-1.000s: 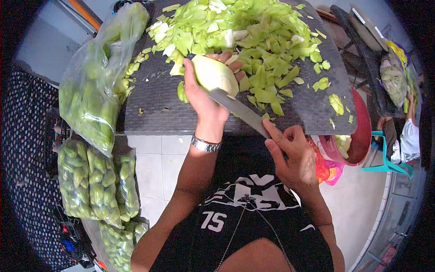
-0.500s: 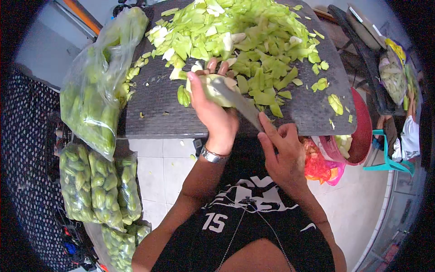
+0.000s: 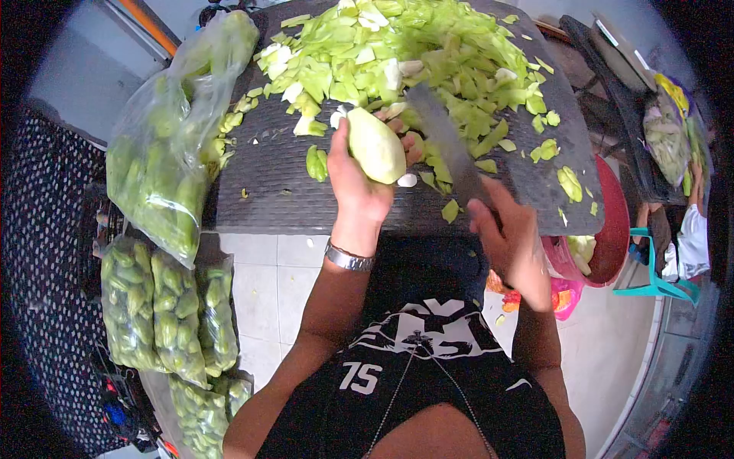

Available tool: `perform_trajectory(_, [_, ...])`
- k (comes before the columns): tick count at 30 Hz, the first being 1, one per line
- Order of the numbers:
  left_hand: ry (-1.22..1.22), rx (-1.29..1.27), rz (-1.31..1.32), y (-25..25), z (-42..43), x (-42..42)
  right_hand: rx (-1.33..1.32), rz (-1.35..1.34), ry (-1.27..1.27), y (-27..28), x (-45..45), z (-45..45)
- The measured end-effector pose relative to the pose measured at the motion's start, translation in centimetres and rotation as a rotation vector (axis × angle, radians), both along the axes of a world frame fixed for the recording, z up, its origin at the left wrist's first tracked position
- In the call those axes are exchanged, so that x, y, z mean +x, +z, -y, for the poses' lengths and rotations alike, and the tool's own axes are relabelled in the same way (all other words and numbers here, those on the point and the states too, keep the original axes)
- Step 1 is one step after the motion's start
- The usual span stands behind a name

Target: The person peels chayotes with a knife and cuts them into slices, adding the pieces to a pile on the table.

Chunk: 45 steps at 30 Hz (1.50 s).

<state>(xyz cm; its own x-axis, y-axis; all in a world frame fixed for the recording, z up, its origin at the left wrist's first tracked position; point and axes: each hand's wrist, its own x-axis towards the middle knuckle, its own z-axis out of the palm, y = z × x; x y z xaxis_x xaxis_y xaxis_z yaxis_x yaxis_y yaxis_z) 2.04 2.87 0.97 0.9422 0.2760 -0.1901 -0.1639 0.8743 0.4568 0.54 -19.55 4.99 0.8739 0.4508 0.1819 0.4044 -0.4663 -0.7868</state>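
A pale, peeled chayote (image 3: 376,145) rests in my left hand (image 3: 358,183), which curls around it above the near part of the dark woven-textured table (image 3: 267,199). My right hand (image 3: 508,237) grips a knife (image 3: 451,138) by its handle. The broad blade, smeared by motion, points up and away, to the right of the chayote and apart from it. Beyond both hands spreads a big heap of green peelings (image 3: 428,57). A small green piece (image 3: 316,163) lies left of my left hand, and a white bit (image 3: 407,180) lies just below the chayote.
A clear bag of green chayotes (image 3: 164,176) leans at the table's left edge. More filled bags (image 3: 172,306) stand below it on the floor. At the right are a red tub (image 3: 612,229) with pale pieces inside, a teal frame (image 3: 654,268) and a person's arm (image 3: 697,180).
The knife has swung off the chayote, up and to the right, with my right hand moving right. My left hand has turned, showing more of the chayote's pale side.
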Motion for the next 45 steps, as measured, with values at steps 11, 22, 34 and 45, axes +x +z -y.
perform_trajectory(11, [0.199,0.019,0.204,2.0,-0.1,0.0,-0.399,-0.067,0.069,0.9,-3.7,0.2])
perform_trajectory(22, [0.333,0.082,0.24,2.9,1.5,-0.8,-0.307,-0.087,0.024,0.0,-4.3,-0.7])
perform_trajectory(34, [0.479,0.179,0.105,3.1,3.1,-1.2,-0.332,0.057,-0.056,-1.4,-4.7,-2.3])
perform_trajectory(45, [0.082,-0.117,-0.052,-0.8,1.0,-0.2,0.123,-0.536,0.023,-3.4,-0.1,-0.3])
